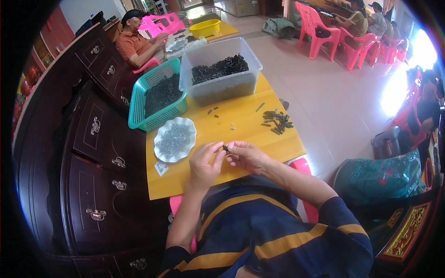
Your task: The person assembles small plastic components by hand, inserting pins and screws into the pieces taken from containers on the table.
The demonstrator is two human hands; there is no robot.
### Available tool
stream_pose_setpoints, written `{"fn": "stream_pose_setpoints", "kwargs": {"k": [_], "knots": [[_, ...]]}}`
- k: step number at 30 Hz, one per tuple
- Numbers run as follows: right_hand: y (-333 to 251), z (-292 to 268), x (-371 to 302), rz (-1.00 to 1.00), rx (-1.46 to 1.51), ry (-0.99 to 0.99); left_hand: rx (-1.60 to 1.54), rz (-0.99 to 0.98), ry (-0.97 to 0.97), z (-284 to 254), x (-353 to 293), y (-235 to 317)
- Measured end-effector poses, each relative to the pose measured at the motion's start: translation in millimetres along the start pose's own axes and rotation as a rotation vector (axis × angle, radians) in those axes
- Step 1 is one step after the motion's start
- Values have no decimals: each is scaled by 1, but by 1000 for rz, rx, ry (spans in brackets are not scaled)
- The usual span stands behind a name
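Over the near part of the yellow table (pixel 214 178), my left hand (pixel 206 160) and my right hand (pixel 248 156) meet fingertip to fingertip. Both pinch one small dark piece (pixel 225 148), too small to name more exactly. To their left sits a white wavy-rimmed plate (pixel 158 149) of small clear pieces (pixel 174 139). A loose pile of dark stick-like pieces (pixel 278 122) lies to the right. A few dark bits (pixel 213 111) and tiny pale bits (pixel 232 126) are scattered beyond my hands.
A teal basket (pixel 135 111) and a clear plastic bin (pixel 222 95), both holding dark pieces, stand farther back. A dark wooden cabinet (pixel 102 153) lines the left side. Co-workers sit on pink chairs (pixel 315 30) across the room. A teal sack (pixel 380 176) rests at right.
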State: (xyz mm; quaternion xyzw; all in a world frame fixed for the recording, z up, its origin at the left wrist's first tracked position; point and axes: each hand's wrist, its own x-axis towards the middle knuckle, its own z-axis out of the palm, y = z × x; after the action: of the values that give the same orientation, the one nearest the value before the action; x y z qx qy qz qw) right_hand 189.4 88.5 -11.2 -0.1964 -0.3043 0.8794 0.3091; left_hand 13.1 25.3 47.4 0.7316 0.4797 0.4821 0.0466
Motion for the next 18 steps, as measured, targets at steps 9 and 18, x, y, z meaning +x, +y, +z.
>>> {"fn": "stream_pose_setpoints", "kwargs": {"k": [9,18], "knots": [[2,0,0,28,76,-43,42,-40,23,16,-8,-5],[0,9,-5,32,73,-74,51,-1,38,15,-9,-7]]}}
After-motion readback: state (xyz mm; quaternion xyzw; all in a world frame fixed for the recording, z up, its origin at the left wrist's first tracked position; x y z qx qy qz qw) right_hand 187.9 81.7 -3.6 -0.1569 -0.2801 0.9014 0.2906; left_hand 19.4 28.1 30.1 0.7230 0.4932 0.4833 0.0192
